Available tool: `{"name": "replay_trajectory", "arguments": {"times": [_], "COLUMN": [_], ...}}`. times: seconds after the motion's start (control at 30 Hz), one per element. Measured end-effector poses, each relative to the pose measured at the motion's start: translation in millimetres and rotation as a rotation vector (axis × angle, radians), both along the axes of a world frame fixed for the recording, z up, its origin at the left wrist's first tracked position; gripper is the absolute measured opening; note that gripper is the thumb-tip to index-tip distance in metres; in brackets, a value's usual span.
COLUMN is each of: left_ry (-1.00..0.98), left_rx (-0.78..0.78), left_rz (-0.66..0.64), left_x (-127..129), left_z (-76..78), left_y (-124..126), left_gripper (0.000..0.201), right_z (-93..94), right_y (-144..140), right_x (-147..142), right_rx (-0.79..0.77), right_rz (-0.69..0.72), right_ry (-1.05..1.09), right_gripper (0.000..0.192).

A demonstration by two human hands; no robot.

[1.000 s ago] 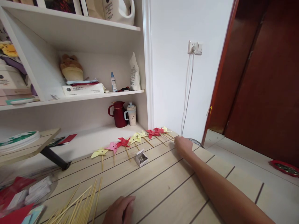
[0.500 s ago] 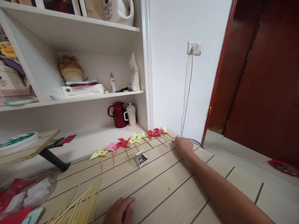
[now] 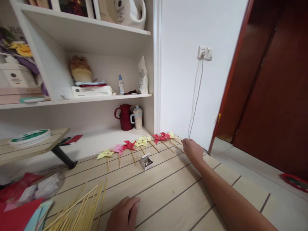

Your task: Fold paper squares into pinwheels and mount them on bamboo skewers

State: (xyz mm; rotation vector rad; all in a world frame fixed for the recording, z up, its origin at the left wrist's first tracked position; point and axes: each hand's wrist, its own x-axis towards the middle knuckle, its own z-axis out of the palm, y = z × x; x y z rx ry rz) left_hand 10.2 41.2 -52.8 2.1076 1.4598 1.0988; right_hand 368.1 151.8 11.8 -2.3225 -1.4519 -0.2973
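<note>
The right hand [image 3: 192,149], right of centre, reaches flat to the row of paper pinwheels [image 3: 141,143], holding nothing. The left hand [image 3: 124,213] rests loosely spread on the worktop [image 3: 166,189], bottom centre, beside bamboo sticks [image 3: 83,208].

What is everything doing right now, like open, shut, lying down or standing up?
Pinwheels: lying flat in a row.
Small box: open.
Sticks: loose pile, lying.
Red jug: upright, lid on.
Plug: in the socket.
Right hand: open, at the row's end.
Left hand: flat on the floor.

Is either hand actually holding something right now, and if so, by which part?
Nothing is clearly held. The right hand reaches to the stick ends of the pinwheels; any grip is hidden. The left hand rests flat on the floor.
</note>
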Motion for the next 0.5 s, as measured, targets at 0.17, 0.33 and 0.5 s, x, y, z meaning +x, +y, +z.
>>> {"name": "replay_trajectory", "arguments": {"times": [0.17, 0.33, 0.5], "left_ry": [0.125, 0.208, 0.472], "left_rx": [-0.056, -0.057, -0.010], "left_rz": [0.036, 0.004, -0.057], "left_x": [9.0, 5.6, -4.2], "left_z": [24.4, 40.1, 63.9], "left_y": [-15.9, -20.0, -38.9], "left_gripper": [0.031, 0.030, 0.027], "right_z": [11.2, 18.4, 11.7], "right_y": [-16.2, -46.2, -86.8], "right_x": [-34.4, -113.2, -192.1], "right_rx": [0.125, 0.354, 0.078], "right_rz": [0.228, 0.819, 1.164], "right_ry": [-0.041, 0.155, 0.427], "right_gripper": [0.038, 0.032, 0.037]}}
